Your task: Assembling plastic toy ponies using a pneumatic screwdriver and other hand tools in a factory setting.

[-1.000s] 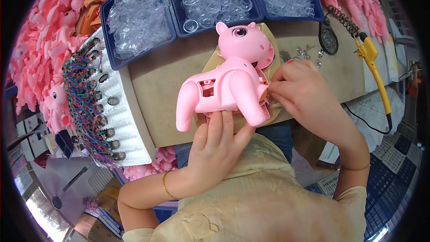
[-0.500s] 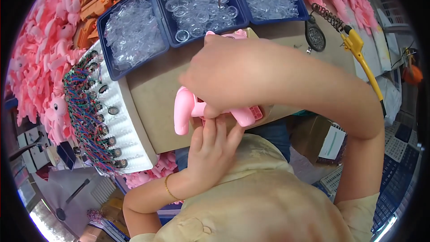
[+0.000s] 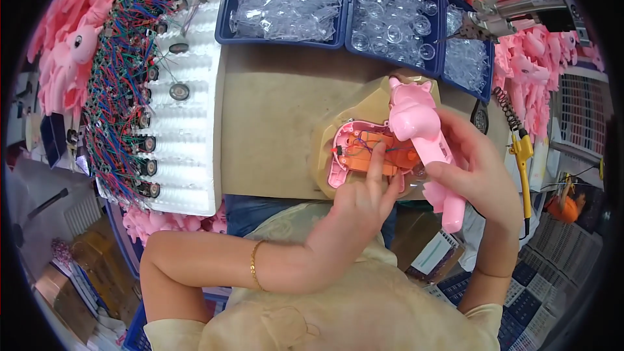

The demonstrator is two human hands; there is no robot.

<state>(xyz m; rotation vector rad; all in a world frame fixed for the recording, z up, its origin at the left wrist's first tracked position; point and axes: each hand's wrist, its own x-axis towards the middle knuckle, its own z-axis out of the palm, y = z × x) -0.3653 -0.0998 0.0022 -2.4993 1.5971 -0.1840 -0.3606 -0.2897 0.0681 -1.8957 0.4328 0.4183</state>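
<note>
My right hand [image 3: 480, 172] grips a pink pony-shaped toy shell half [image 3: 416, 121], holding it up and tilted at the right of the work spot. A second pink shell half [image 3: 337, 178] lies open side up in a tan fixture [image 3: 321, 156] on the board. Inside it sits an orange plastic housing [image 3: 355, 160] with thin coloured wires across it. My left hand [image 3: 354, 205] has its index finger stretched out onto the orange housing, with another finger near the shell's edge; it grasps nothing that I can see.
Behind the brown work board [image 3: 273, 104] stand blue bins [image 3: 283, 43] of clear plastic parts. A white foam tray [image 3: 195, 156] at left carries wired speakers. Pink shells pile up around. At right are a metal arm-like tool [image 3: 520, 10] and a yellow hand tool [image 3: 522, 149] on a coiled cord.
My right hand has lifted the pink shell half off to the right, uncovering the orange housing and wires. My left index finger now rests on the housing. The whole view has shifted.
</note>
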